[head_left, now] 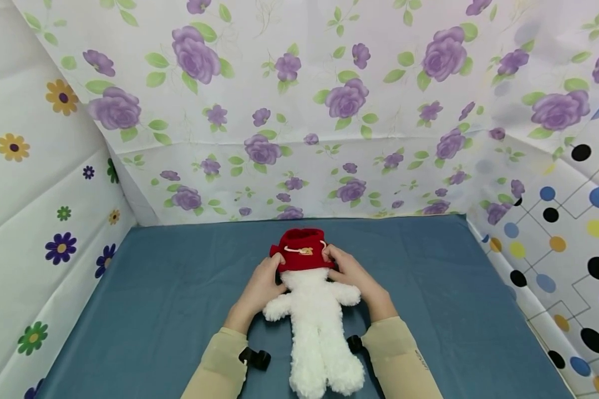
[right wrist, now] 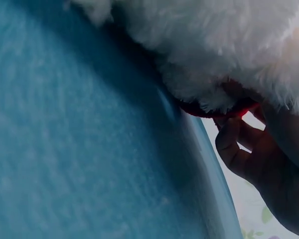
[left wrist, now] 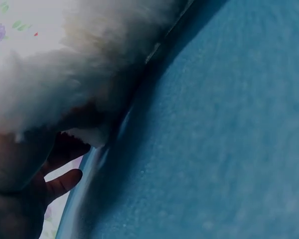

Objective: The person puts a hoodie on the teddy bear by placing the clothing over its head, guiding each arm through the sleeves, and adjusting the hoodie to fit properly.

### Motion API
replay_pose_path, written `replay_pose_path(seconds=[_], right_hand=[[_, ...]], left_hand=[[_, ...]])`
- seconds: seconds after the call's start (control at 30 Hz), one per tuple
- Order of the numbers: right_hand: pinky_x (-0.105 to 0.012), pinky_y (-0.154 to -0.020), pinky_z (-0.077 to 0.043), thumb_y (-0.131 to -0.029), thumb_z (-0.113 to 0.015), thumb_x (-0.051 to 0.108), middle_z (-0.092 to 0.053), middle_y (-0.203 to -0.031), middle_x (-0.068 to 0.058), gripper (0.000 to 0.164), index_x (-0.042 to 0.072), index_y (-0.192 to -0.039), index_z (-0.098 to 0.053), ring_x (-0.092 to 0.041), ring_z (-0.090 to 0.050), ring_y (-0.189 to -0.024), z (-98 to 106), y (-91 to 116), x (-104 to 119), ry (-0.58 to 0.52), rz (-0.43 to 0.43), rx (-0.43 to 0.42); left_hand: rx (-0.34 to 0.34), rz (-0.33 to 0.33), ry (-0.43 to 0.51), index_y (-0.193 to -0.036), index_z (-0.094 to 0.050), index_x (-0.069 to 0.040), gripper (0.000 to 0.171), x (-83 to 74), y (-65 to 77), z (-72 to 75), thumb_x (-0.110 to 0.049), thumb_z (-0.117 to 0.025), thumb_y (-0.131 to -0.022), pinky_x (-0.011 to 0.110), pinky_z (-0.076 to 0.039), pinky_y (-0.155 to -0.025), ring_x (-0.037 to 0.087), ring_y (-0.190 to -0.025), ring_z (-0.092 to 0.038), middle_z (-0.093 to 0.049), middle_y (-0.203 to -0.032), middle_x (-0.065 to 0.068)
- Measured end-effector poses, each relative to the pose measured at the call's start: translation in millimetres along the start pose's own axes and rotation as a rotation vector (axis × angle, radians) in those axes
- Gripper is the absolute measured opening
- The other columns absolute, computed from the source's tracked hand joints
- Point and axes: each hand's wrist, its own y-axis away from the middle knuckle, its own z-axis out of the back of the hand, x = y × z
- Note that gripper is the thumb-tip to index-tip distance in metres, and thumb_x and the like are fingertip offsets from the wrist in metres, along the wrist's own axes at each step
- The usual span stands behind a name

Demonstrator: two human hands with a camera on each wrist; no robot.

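Note:
A white plush toy (head_left: 311, 310) lies on its back on the blue cloth, its arms out to the sides and its legs toward me. Over its head sits a small red doll top (head_left: 299, 262), with a white cord and a tan patch on the front. My left hand (head_left: 262, 285) pinches the top's left lower edge, thumb beside the plush neck. On the other side my right hand (head_left: 356, 280) grips the right edge. White fur (right wrist: 214, 50) and a strip of red hem show at the fingers in the right wrist view. The toy's head is hidden.
A blue cloth (head_left: 179, 310) covers the table. Behind it hangs a white sheet with purple roses (head_left: 346, 100). Flowered fabric (head_left: 60, 194) stands on the left side and dotted fabric (head_left: 569, 249) on the right. Black straps (head_left: 256, 359) sit at both wrists.

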Motion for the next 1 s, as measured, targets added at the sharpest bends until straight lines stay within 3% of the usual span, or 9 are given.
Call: replay_pose_path(seconds=[0.2, 0.5, 0.73, 0.83, 1.0], right_hand=[[-0.034, -0.069, -0.028, -0.093, -0.052, -0.004, -0.034, -0.090, 0.000, 0.024, 0.014, -0.101, -0.038, -0.012, -0.026, -0.072, -1.1, -0.1, -7.8, -0.017, 0.071, -0.019], [-0.034, -0.070, -0.028, -0.090, -0.054, -0.012, -0.032, -0.088, 0.002, 0.031, 0.014, -0.098, -0.038, -0.009, -0.024, -0.072, 2.7, -3.0, 11.9, -0.007, -0.029, -0.005], [-0.033, -0.069, -0.027, -0.086, -0.054, -0.015, -0.031, -0.086, 0.004, 0.033, 0.013, -0.096, -0.039, -0.007, -0.022, -0.071, 3.2, -4.3, 14.1, -0.001, -0.029, -0.032], [-0.032, -0.069, -0.028, -0.085, -0.054, -0.014, -0.031, -0.084, 0.005, 0.033, 0.013, -0.096, -0.040, -0.007, -0.022, -0.070, 2.6, -4.2, 12.9, 0.008, -0.027, -0.044], [-0.033, -0.070, -0.031, -0.085, -0.056, -0.013, -0.029, -0.083, 0.006, 0.033, 0.014, -0.096, -0.040, -0.009, -0.026, -0.070, 0.8, -4.3, 13.6, 0.032, -0.038, -0.050]], left_hand=[[-0.012, -0.037, -0.053, -0.109, -0.054, -0.007, 0.033, -1.8, -0.9, 3.6, 0.002, -0.080, -0.089, 0.042, -0.048, -0.075, 0.024, -0.086, -0.055, -0.061, -0.099, 0.009], [-0.031, -0.034, -0.009, -0.107, -0.055, -0.008, 0.031, -10.5, -0.9, 11.4, 0.005, -0.076, -0.088, 0.040, -0.045, -0.074, 0.021, -0.084, -0.051, -0.061, -0.094, 0.005], [-0.047, -0.079, -0.010, -0.105, -0.054, -0.006, 0.033, -16.7, -1.2, 16.0, 0.010, -0.072, -0.084, 0.041, -0.045, -0.073, 0.024, -0.083, -0.051, -0.060, -0.093, 0.008], [-0.046, -0.093, -0.025, -0.105, -0.053, -0.006, 0.032, -17.8, -1.3, 16.5, 0.010, -0.072, -0.084, 0.043, -0.048, -0.076, 0.026, -0.086, -0.055, -0.062, -0.095, 0.010], [-0.023, -0.083, -0.043, -0.108, -0.052, -0.005, 0.029, -16.6, -1.4, 15.5, 0.007, -0.071, -0.089, 0.040, -0.046, -0.071, 0.022, -0.078, -0.051, -0.059, -0.089, 0.008]])
